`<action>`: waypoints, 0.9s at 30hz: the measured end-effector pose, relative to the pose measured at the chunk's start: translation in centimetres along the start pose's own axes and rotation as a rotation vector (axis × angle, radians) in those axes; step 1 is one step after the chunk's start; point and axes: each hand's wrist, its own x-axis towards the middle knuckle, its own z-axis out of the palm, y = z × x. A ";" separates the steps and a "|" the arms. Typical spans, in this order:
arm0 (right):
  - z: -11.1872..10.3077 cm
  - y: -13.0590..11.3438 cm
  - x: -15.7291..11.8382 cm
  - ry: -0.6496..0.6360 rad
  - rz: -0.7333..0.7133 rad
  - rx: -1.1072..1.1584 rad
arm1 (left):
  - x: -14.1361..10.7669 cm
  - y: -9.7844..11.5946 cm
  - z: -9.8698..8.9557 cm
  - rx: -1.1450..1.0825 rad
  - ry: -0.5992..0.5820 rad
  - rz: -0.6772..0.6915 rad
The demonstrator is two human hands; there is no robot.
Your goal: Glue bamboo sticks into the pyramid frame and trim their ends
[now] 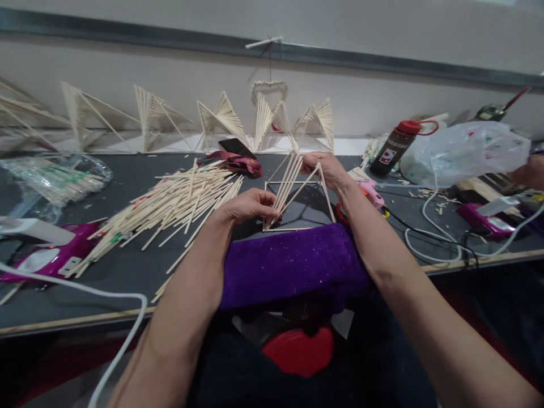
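Note:
A small frame of thin wooden sticks point(288, 180) stands on the dark table in front of me, with several sticks fanned side by side on its left part. My left hand point(254, 205) pinches the fan's lower end, thumb and fingers together. At the upper end, my right hand point(322, 165) has its fingers closed on the stick tips, partly hidden behind them. Just this side of the frame lies a purple cloth-covered block point(293, 263). Left of my left hand spreads a loose pile of wooden sticks point(182, 195).
Finished-looking stick models point(223, 119) line the wall. A pink glue gun point(372, 194) lies beside my right forearm. Farther right are a dark bottle point(386, 153), a plastic bag point(463, 153), a white cable point(442, 226) and another person's hand point(529, 173). A magenta device point(55, 255) sits left.

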 end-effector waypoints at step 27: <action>0.0 0.0 0.5 -0.074 -0.010 0.087 | -0.5 0.8 0.6 -0.007 0.049 -0.045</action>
